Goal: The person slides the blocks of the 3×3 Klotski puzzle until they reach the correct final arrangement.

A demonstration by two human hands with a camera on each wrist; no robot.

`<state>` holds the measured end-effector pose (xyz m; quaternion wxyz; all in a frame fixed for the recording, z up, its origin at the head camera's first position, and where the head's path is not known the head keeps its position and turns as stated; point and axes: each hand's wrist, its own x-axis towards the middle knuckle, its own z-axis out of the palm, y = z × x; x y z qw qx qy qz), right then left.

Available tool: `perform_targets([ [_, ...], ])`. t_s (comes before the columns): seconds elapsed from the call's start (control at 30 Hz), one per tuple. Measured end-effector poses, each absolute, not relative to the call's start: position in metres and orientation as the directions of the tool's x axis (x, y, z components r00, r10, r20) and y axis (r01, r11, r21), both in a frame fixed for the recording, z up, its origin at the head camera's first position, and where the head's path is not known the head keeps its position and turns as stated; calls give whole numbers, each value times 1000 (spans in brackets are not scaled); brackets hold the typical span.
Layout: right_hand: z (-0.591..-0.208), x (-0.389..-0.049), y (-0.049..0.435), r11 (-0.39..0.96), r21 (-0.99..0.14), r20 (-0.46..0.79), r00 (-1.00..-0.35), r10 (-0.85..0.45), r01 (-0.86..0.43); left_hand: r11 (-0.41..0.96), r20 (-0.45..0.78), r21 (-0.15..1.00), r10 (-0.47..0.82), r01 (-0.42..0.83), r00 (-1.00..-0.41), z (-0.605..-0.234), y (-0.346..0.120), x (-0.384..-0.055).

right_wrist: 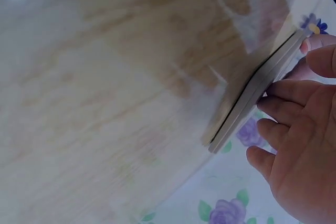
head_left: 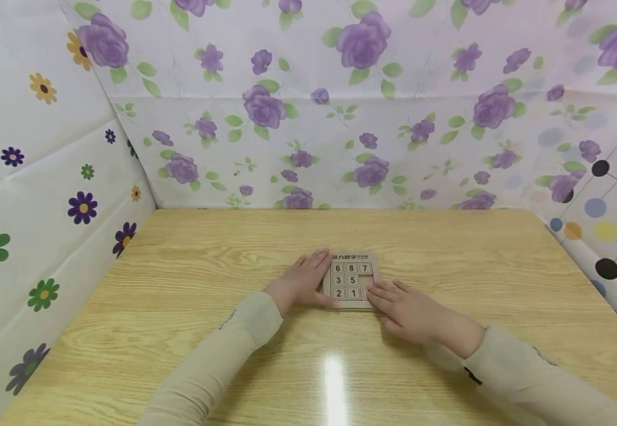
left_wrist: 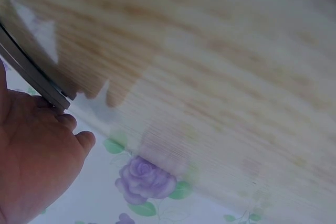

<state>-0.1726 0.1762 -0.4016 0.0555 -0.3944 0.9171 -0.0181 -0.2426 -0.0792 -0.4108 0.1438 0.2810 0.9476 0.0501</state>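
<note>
A sliding number puzzle (head_left: 352, 302) lies flat on the wooden table in the head view. Its rows show 6, 8, 7, then 3, 5 and a gap, then 2, 1 and a tile mostly covered by fingers. My left hand (head_left: 304, 281) holds the frame by its left side, thumb at the lower left corner and fingers toward the upper left. On the other side my right hand (head_left: 413, 312) reaches in with extended fingers, their tips on the lower right of the puzzle. Both wrist views show the frame edge-on, the puzzle (right_wrist: 257, 90) beside the right fingers.
The wooden table (head_left: 207, 254) stretches out around the puzzle. A flower-printed cloth (head_left: 308, 118) hangs behind its far edge, with a daisy-patterned cloth (head_left: 47, 195) on the left and a dotted one (head_left: 595, 231) on the right.
</note>
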Motion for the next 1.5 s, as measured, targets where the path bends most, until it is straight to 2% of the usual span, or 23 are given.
perform_targets([
  [0.3,-404,-188,174,713,-115,-55,-713,-699,-691,837,-250,170,547,520,-799,-414,-78,-243],
  [0.57,-409,-210,170,737,-110,-84,-732,-676,-667,825,-241,194,564,531,-789,-415,-77,-239],
  [0.77,-405,-211,168,747,-96,-113,-738,-665,-658,825,-234,189,565,533,-791,-415,-75,-240],
  [1.2,-403,-200,167,713,-56,-70,-710,-701,-699,833,-236,174,553,525,-799,-412,-78,-245],
  [1.5,-400,-196,167,707,-123,-93,-701,-707,-696,838,-243,176,546,517,-802,-415,-81,-245],
])
